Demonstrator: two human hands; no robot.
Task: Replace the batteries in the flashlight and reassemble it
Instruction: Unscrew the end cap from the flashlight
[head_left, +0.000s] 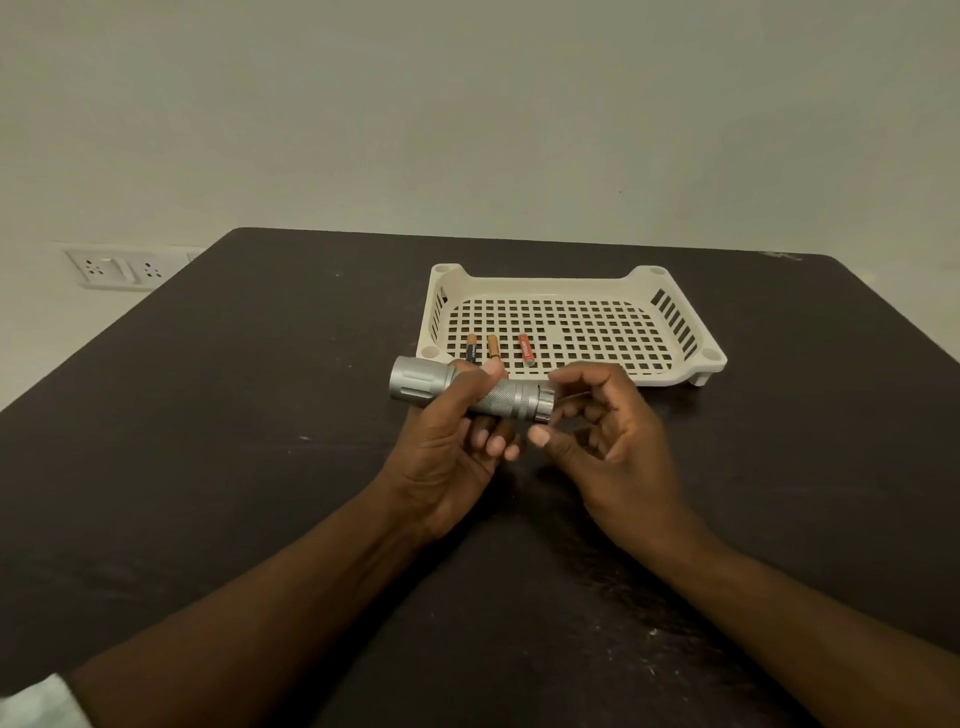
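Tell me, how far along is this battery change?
Hard to say which stage. The left hand grips the silver flashlight; the right hand's fingers sit at its tail cap, apparently twisting it. Three batteries lie in the white tray. Whether those are old or new can't be told.

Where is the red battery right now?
The red battery lies in the white tray, near its front edge, right of two other batteries. It is just behind the flashlight in the left hand.

Plain indoor rm, maybe office: bare pale wall (467, 104), wall sockets (111, 267), dark scuffed table (234, 415).
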